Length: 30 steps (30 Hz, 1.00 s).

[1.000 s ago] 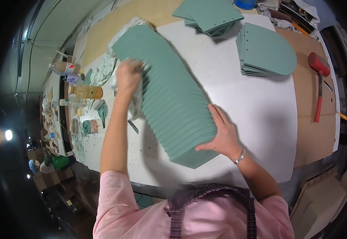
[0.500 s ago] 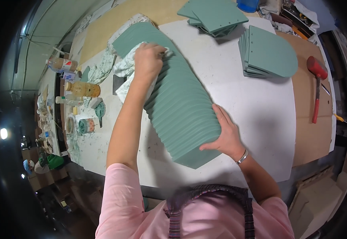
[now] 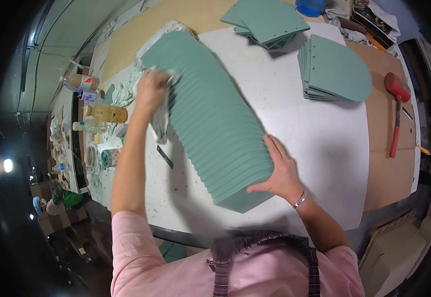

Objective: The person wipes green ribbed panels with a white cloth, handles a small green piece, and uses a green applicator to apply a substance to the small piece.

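Bare white tabletop (image 3: 324,143) right of fanned green panels (image 3: 215,123) (bottles (image 3: 104,113) crowding left).

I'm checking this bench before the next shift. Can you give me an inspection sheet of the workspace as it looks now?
Surface: white table top, paint-speckled near its left edge.
Job's things: long fanned row of green panels; rag against its side.
Clutter: two more green panel stacks, red mallet, bottles, tape rolls, blue tub.
Hands: left hand presses the rag on the panels; right hand steadies the near end.
Cables: nothing seen.
Surroundings: dim workshop floor, cardboard lower right.
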Tool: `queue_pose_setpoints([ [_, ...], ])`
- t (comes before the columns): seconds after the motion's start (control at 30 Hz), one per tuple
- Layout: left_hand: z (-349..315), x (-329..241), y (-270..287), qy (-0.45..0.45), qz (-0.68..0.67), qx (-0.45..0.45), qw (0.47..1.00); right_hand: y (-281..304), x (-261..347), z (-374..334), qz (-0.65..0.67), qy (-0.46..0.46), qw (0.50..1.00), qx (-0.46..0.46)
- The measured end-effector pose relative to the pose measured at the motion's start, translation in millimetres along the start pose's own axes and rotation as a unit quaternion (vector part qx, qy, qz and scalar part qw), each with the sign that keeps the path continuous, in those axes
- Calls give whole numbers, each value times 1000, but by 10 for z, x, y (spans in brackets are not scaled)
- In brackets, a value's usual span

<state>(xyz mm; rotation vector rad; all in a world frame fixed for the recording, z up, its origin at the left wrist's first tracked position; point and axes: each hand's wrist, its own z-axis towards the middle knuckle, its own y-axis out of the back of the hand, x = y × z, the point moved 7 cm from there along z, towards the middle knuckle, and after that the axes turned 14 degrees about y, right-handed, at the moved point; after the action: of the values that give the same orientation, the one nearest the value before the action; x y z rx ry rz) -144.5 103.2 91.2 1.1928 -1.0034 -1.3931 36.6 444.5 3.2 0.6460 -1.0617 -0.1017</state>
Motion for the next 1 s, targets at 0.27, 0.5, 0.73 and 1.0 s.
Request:
queue_pose_setpoints([
  [0.27,89,-319,-40,-20,-34,-18,999,74,-39,-13,2,-4,1000,0],
  [0.5,232,-500,2,-41,-37,-106,993,-17,66,58,19,6,1000,7],
  [0.73,-97,-92,-54,22,-35,-60,997,24,-64,-40,-8,3,1000,-7],
  [1.0,89,-631,-124,11,-30,-171,985,-28,-12,16,16,-13,1000,14],
])
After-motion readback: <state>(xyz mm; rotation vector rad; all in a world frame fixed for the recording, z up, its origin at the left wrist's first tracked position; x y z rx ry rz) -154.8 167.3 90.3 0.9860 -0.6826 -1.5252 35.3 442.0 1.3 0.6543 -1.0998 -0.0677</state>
